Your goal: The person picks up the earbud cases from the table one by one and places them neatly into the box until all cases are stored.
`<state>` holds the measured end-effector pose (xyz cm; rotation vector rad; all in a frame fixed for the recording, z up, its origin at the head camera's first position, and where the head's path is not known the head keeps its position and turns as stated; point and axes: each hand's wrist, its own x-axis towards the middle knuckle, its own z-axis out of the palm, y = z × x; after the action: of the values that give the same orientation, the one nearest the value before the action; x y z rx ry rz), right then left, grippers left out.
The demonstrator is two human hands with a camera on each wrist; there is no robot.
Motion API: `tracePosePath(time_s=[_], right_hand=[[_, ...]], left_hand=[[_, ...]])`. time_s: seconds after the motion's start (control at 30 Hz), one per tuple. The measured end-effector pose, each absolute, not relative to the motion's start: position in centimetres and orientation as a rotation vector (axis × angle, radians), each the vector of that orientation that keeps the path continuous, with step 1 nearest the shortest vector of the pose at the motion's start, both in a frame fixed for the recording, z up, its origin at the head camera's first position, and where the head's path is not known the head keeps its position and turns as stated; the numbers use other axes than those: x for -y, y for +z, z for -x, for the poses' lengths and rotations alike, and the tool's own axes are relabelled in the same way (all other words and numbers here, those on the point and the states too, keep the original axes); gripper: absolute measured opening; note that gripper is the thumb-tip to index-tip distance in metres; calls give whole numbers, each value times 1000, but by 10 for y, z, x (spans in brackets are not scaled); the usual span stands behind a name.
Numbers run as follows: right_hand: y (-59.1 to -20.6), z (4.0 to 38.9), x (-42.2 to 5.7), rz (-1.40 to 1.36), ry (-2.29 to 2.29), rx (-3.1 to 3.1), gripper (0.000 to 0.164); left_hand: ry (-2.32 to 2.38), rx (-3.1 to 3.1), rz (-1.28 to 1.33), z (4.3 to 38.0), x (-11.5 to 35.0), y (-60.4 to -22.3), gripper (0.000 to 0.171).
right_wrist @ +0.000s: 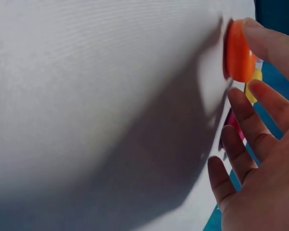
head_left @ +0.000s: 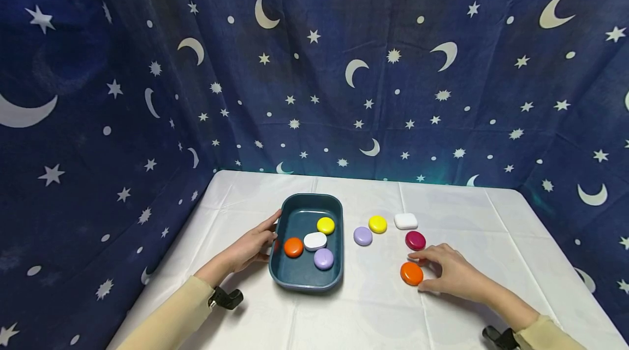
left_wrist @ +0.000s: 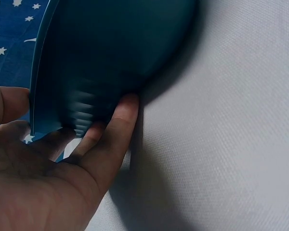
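Observation:
A dark teal rectangular tray (head_left: 306, 286) stands on the table. My left hand (head_left: 248, 249) is at its left side, its fingers touching the outer wall (left_wrist: 101, 62). Inside lie a yellow disc (head_left: 326, 225), a white rounded piece (head_left: 315, 241), an orange disc (head_left: 293, 247) and a lilac disc (head_left: 324, 259). Another glossy orange disc (head_left: 411, 273) lies on the table to the tray's right. Around it my right hand (head_left: 454, 276) spreads thumb and fingers; in the right wrist view the thumb (right_wrist: 274, 45) is at the disc's edge, the other fingers fairly straight.
Beyond the right hand lie a crimson disc (head_left: 415, 241) and a white rounded block (head_left: 405, 221). A yellow disc (head_left: 378, 224) and a lilac disc (head_left: 362, 236) sit nearer the tray. Behind the white-covered table (head_left: 363, 306) hangs a dark blue curtain (head_left: 324, 66) with moons and stars.

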<state>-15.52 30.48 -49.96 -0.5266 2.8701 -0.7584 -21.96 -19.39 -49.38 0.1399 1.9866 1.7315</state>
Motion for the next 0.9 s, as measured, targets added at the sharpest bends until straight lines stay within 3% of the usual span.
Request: tracePosePath(time_s=[0.9], right_hand=[[-514, 157, -303, 474, -759, -2881, 62]], left_hand=[[1720, -2000, -111, 220, 194, -492, 70]])
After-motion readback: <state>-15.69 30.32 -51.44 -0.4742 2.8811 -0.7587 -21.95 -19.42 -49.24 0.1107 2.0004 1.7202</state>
